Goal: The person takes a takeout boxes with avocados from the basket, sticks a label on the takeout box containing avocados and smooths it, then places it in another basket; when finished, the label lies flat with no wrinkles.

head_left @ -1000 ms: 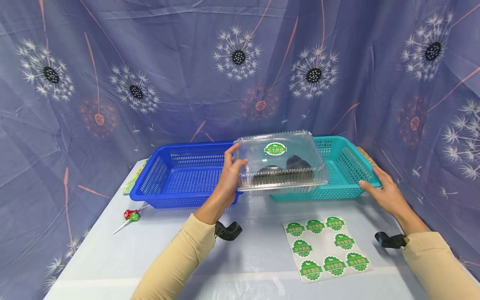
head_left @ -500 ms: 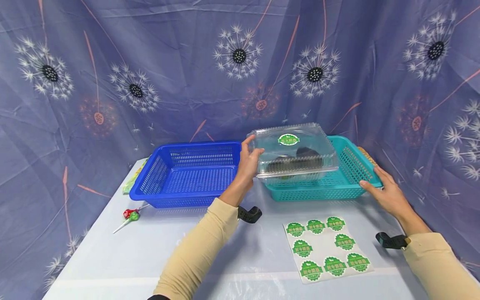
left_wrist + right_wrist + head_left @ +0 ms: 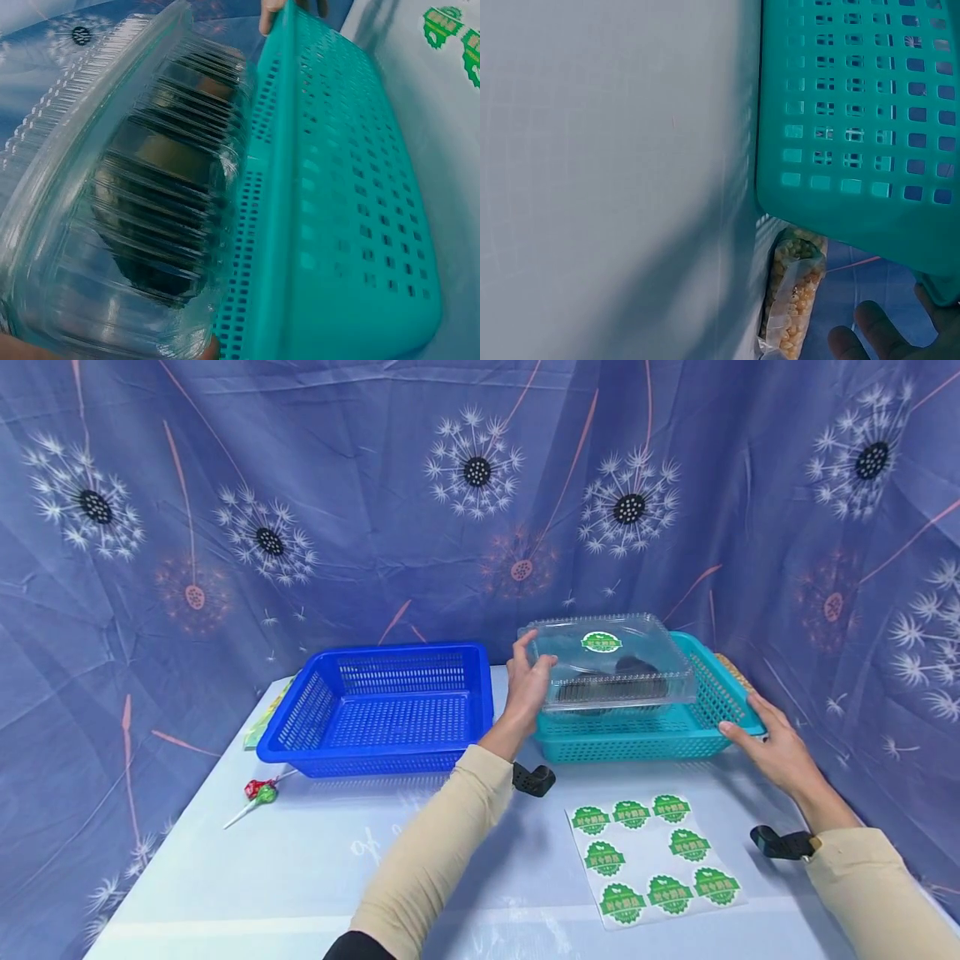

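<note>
My left hand (image 3: 528,685) grips the left end of a clear plastic clamshell box (image 3: 637,639), thumb on its lid. A green-and-white round sticker (image 3: 602,642) is on the lid, and dark rounded items (image 3: 161,187) show through the ribbed wall. Held slightly tilted, the box overlaps the teal basket (image 3: 630,746), with its ribbed side close by the basket's rim in the left wrist view. At the basket's front right corner, my right hand (image 3: 772,747) holds the rim, thumb and fingers on either side; in the right wrist view its fingers (image 3: 881,330) are spread.
A blue basket (image 3: 405,760) stands to the left. In front of the teal basket lies a sheet of green stickers (image 3: 641,860). Red and green lollipops (image 3: 264,793) lie at left, near a yellow-green packet (image 3: 262,722). A bag of yellowish kernels (image 3: 791,300) sits beyond the teal basket.
My left hand has carried the clamshell box rightward, from between the two baskets to over the teal one, then lowered it slightly. My right hand has stayed at the teal basket's corner.
</note>
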Motion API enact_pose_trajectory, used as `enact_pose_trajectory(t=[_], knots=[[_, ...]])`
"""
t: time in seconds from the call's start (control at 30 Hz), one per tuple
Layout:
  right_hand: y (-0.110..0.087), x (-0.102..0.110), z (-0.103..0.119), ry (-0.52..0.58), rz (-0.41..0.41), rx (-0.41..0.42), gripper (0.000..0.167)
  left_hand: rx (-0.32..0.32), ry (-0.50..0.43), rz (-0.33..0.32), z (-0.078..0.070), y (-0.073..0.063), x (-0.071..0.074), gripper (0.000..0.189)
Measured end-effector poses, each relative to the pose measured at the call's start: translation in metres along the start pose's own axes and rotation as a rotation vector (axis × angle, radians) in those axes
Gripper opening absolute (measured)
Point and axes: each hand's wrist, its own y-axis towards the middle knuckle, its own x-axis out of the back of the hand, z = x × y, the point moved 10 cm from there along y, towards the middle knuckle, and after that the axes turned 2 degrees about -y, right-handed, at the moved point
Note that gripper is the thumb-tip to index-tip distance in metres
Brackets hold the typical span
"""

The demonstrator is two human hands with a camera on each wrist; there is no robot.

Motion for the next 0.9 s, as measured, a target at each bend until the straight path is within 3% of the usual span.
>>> enact_pose_trajectory(t=[0.3,0.6,0.9], knots=[[-0.002,-0.001,0.000,0.008,-0.004,-0.016,0.085,-0.009,0.089,-0.012,0.007,0.000,-0.021,0.053],[-0.001,-0.001,-0.001,0.004,-0.010,-0.028,0.085,0.023,0.098,-0.013,0.017,0.000,-0.027,0.052],[-0.001,-0.001,-0.001,-0.011,-0.011,-0.041,0.085,0.039,0.159,-0.055,0.027,0.002,-0.031,0.054]])
